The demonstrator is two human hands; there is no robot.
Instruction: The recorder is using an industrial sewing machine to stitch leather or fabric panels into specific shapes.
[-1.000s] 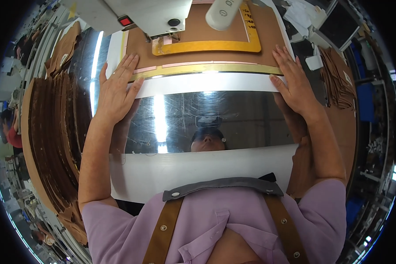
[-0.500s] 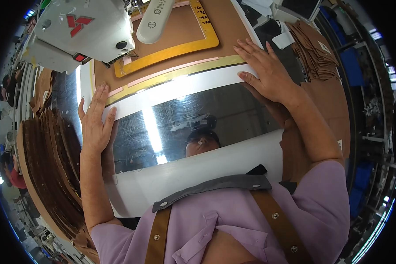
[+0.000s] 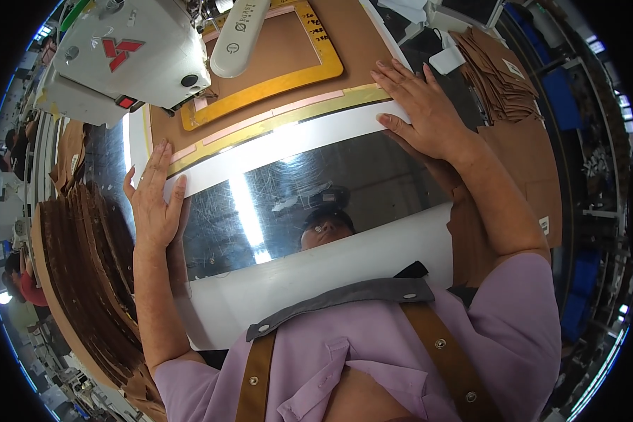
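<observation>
My left hand (image 3: 155,202) lies flat with its fingers stretched out, its fingertips on the lower left corner of a flat sewing template. On the opposite corner rests my right hand (image 3: 423,109), fingers spread. A brown panel (image 3: 260,105) lies in the template, with a yellow strip (image 3: 295,107) and a white border (image 3: 302,138) along its near edge. Over the panel sits a yellow frame (image 3: 281,82) with a rectangular opening. The white sewing machine head (image 3: 130,63) stands above the panel's left side; its needle area is partly hidden.
A shiny metal plate (image 3: 309,200) lies between my forearms, with a white rolled edge (image 3: 330,253) near my body. Brown stacked pieces (image 3: 84,260) stand at the left. More brown pieces (image 3: 499,74) lie at the right, near a small white box (image 3: 447,61).
Both hands keep their places on the template. The whole view has shifted slightly; the template stays in about the same place under the machine head.
</observation>
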